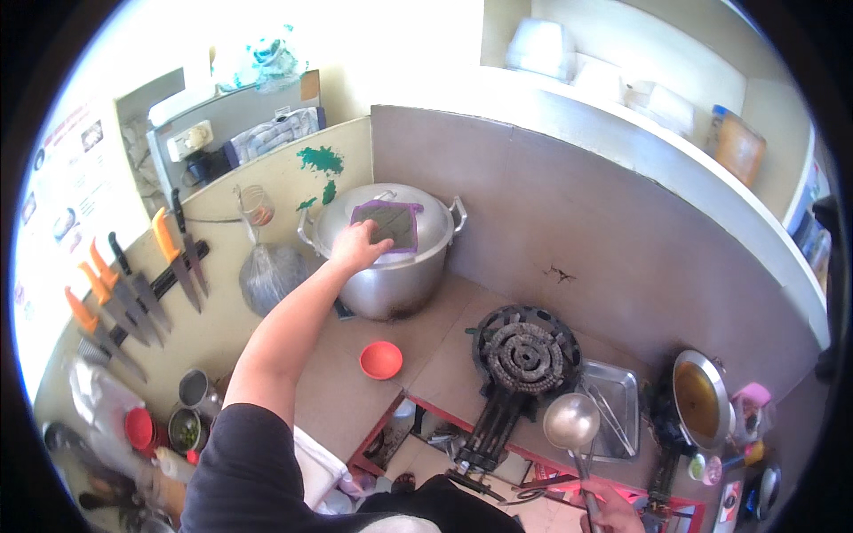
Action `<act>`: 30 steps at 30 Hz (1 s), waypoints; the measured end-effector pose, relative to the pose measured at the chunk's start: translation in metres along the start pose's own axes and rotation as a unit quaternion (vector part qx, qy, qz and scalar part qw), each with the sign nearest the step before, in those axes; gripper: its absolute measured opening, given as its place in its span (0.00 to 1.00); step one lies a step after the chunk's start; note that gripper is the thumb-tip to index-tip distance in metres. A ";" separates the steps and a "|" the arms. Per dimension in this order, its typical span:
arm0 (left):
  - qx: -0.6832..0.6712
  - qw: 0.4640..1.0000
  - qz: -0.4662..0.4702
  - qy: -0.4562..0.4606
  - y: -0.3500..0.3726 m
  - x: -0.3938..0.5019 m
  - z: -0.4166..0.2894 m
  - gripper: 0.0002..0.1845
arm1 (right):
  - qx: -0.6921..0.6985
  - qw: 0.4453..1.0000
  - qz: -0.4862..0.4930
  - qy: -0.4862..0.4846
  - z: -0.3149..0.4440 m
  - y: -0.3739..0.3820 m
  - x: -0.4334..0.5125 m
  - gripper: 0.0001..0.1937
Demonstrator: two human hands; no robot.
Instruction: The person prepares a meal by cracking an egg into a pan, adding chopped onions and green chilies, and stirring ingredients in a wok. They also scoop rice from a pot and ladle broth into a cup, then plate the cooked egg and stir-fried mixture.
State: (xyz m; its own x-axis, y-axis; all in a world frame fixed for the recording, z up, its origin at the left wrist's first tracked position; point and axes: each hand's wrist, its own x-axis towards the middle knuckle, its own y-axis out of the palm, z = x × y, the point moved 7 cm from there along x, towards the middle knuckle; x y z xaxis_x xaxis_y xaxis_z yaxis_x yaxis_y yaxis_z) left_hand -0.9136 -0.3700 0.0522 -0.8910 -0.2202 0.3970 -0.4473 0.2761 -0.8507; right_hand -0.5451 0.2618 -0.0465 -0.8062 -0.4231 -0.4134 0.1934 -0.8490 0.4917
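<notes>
My left hand (pixel 362 248) reaches out to a grey quilted pot holder (pixel 394 223) with purple edging. Its thumb and fingers grip the near left part of the cloth, over the domed lid (pixel 432 225) of a large aluminium stockpot (pixel 393 290). The lid sits on the pot, and its metal handle shows just behind the cloth. My right hand (pixel 610 510), low at the right, is closed around the handle of a steel ladle (pixel 572 421). The ladle's round bowl is raised above the counter, between a cast-iron gas burner (pixel 526 353) and a steel tray (pixel 620 400).
An orange-red bowl (pixel 380 360) stands on the counter (pixel 333 393). Tongs (pixel 613 420) lie in the tray. A pan of brown liquid (pixel 698 400) sits at the right. Several knives (pixel 133 300) hang on the left wall beside a tied plastic bag (pixel 270 276).
</notes>
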 end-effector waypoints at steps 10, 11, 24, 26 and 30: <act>-0.024 0.992 0.007 0.120 0.022 0.038 0.025 0.20 | 0.008 0.991 -0.100 -0.083 0.089 0.124 0.143 0.37; -0.026 0.998 0.008 0.054 0.013 0.048 0.042 0.20 | -0.014 0.995 -0.097 -0.004 0.061 0.135 0.147 0.36; 0.008 0.995 0.102 0.019 0.019 0.197 0.049 0.41 | -0.288 0.914 -0.284 -0.033 0.125 0.126 0.147 0.18; 0.075 0.985 0.153 0.038 0.039 0.213 0.044 0.37 | -0.270 0.903 -0.330 0.058 0.110 0.117 0.139 0.16; 0.120 0.980 0.157 -0.010 0.073 0.226 0.044 0.30 | -0.399 0.818 -0.414 -0.013 0.130 0.108 0.112 0.14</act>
State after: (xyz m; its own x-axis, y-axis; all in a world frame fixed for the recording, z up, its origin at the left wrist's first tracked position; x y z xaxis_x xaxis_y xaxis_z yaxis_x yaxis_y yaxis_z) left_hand -1.1437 -0.4405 0.0648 -0.9790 -0.1789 0.0975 -0.1175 0.1048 -0.9875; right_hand -0.6868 0.1642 0.0596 -0.8555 0.3995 -0.3294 -0.1299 -0.7814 -0.6104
